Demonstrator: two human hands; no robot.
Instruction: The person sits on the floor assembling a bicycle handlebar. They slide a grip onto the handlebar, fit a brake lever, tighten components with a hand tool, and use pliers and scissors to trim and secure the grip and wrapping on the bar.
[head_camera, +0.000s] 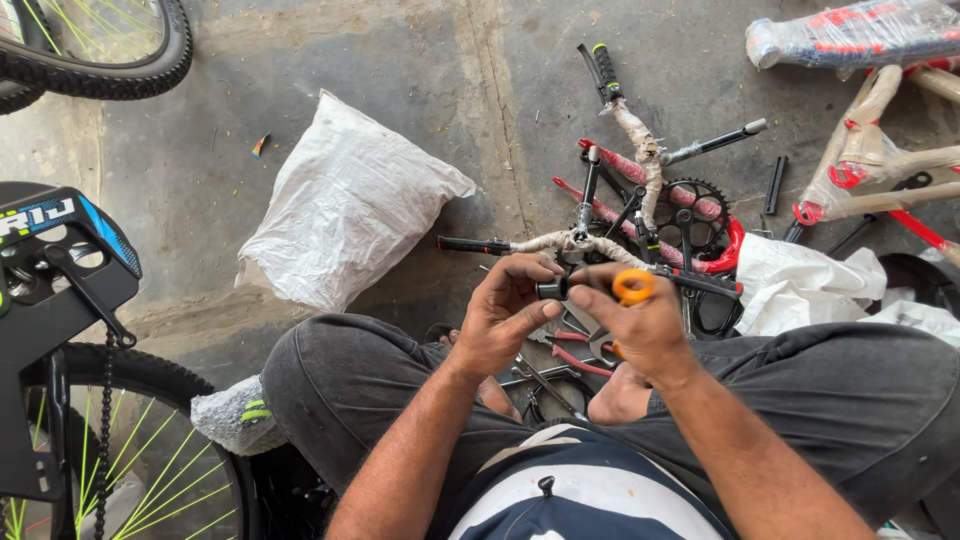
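Bicycle workshop: concrete floor (400, 60), wrapped frames (860, 30), wheels (100, 40), loose handlebars (600, 240), crankset (695, 210).

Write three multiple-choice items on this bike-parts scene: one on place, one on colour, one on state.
1. Where does the white sack lie?
A. on the concrete floor, ahead of the left knee
B. on the person's lap
C. on a bench

2. What colour is the ring in the right hand?
A. green
B. orange
C. blue

3. How does the left hand stand?
A. flat on the floor
B. fingers pinched on a small black part
C. open and empty

Answers:
1 A, the sack rests on bare concrete.
2 B, the ring is bright orange.
3 B, thumb and fingers close on the black piece.
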